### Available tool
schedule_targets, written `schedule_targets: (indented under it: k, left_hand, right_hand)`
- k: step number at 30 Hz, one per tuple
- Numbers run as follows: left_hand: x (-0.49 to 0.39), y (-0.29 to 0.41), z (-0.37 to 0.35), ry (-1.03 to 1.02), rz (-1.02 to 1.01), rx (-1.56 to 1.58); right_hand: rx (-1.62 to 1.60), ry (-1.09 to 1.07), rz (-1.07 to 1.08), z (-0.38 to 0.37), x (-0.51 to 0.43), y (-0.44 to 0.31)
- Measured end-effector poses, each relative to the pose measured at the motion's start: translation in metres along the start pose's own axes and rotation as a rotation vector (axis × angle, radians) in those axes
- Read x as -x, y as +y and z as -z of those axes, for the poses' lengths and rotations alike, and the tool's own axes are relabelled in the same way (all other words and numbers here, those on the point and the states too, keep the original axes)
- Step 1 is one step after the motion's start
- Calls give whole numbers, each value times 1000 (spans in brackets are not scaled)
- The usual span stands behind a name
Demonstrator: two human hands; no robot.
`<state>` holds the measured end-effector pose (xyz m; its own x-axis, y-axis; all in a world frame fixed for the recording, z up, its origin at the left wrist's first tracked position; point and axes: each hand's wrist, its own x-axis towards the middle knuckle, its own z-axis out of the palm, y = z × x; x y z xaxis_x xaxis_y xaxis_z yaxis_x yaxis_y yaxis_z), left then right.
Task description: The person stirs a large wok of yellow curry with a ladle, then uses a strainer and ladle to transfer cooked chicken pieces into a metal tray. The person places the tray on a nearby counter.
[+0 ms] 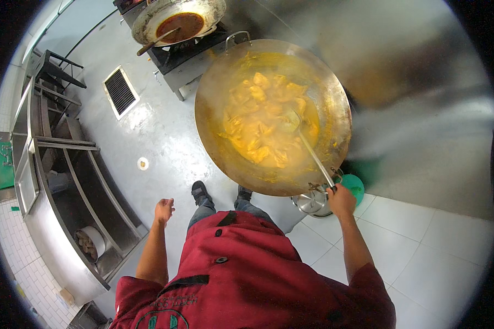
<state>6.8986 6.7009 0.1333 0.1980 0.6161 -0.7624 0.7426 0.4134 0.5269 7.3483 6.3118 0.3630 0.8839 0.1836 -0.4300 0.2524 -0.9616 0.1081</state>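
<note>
My right hand [342, 201] grips the end of a long metal ladle [316, 158] near the wok's lower right rim. The ladle's bowl end sits partly sunk in a steaming yellow broth [290, 153]. Several yellow-coated pieces of meat [258, 92], apparently chicken, fill that broth. All of it is inside a large, wide metal wok [214, 135] standing before me. My left hand [164, 210] hangs away from the wok over the floor, fingers loosely curled, with nothing visible in it.
A second wok [142, 31] holds dark red-brown liquid and a wooden-handled utensil [156, 42] on a gas stove [177, 61]. A lidded steel pot [311, 203] and green container [356, 189] stand below my right hand. Left are a steel shelf unit [49, 234] and floor grate [121, 92].
</note>
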Motion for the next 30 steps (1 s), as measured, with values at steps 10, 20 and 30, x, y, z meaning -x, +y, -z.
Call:
schedule_targets:
  k: [10, 20, 30]
  left_hand:
    - [0, 23, -10, -28, 0, -31]
    - [47, -27, -17, 81, 22, -37]
    - [114, -124, -12, 230, 174, 148]
  right_hand:
    - [93, 192, -152, 103, -21, 53]
    - [95, 212, 40, 43, -159, 7]
    - [-274, -213, 13, -9, -109, 27]
